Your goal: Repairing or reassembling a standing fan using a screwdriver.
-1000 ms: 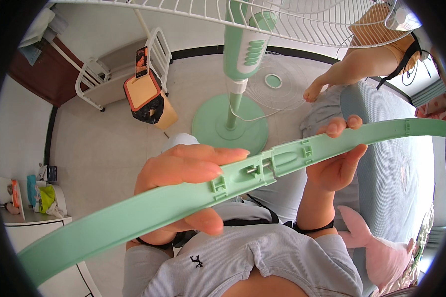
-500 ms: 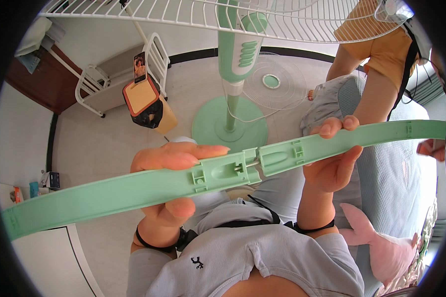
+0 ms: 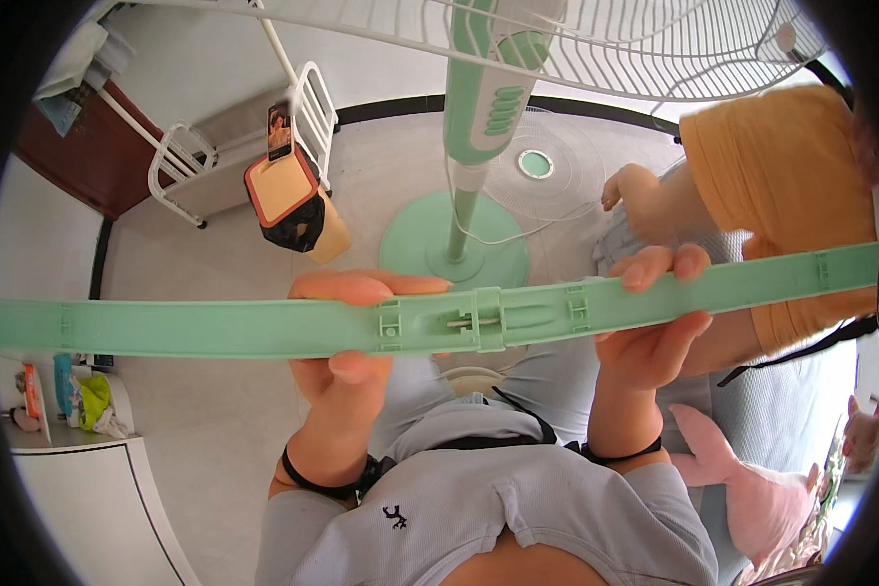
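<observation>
A mint-green plastic fan guard ring (image 3: 205, 328) stretches across the view, its inner side with clips facing me. Its two ends meet in the middle, with a metal screw (image 3: 473, 322) at the joint. My left hand (image 3: 347, 327) grips the ring left of the joint, fingers above and thumb below. Right of the joint, my right hand (image 3: 651, 313) pinches it between fingers and thumb. Beyond stands a green and white fan stand (image 3: 467, 186) on a round base, with a white wire fan grille (image 3: 606, 59) in front of its upper part.
Another wire grille (image 3: 535, 164) lies behind the stand. A bin (image 3: 281, 190) with a phone (image 3: 279, 131) on it stands left, beside a white-framed rack (image 3: 313, 112). Someone in orange shorts (image 3: 781, 176) is at the right, by a bed (image 3: 801, 391) with a pink plush toy (image 3: 752, 498).
The ring's two ends have come together, closing the gap. My left hand has swung its half level. The person in orange has moved closer, bending a leg over the bed.
</observation>
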Action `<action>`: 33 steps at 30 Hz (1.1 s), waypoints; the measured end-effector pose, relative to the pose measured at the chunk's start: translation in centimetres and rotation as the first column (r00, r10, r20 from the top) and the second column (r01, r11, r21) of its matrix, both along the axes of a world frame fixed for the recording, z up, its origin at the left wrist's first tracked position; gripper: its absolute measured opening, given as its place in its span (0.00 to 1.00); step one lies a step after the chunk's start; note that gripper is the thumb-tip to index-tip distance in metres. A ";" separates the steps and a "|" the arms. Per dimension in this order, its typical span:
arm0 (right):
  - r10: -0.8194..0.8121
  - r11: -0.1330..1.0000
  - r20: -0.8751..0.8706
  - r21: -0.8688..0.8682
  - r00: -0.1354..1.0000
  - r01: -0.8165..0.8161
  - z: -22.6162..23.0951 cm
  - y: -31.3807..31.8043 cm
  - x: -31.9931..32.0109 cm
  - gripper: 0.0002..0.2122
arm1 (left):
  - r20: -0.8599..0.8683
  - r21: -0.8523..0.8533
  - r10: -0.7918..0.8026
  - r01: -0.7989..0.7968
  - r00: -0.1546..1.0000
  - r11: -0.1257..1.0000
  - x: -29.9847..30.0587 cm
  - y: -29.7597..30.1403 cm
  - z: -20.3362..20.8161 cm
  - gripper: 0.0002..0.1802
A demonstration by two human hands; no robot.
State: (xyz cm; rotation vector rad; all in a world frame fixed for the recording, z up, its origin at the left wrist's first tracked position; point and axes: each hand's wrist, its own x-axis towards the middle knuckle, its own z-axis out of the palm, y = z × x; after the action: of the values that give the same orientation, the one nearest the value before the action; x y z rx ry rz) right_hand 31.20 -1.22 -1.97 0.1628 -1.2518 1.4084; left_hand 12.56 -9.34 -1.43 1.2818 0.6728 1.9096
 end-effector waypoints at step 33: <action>0.012 1.000 0.024 0.009 1.000 -0.012 0.4 0.3 -2.8 0.16 | 0.042 0.164 -0.186 0.177 0.982 0.970 -2.3 0.7 -1.3 0.17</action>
State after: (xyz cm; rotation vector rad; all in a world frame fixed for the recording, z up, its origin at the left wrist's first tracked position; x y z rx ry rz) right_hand 28.36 -0.89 -1.52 0.1606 -1.2790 1.4187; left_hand 10.29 -8.66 -2.69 1.3329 0.3644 1.8706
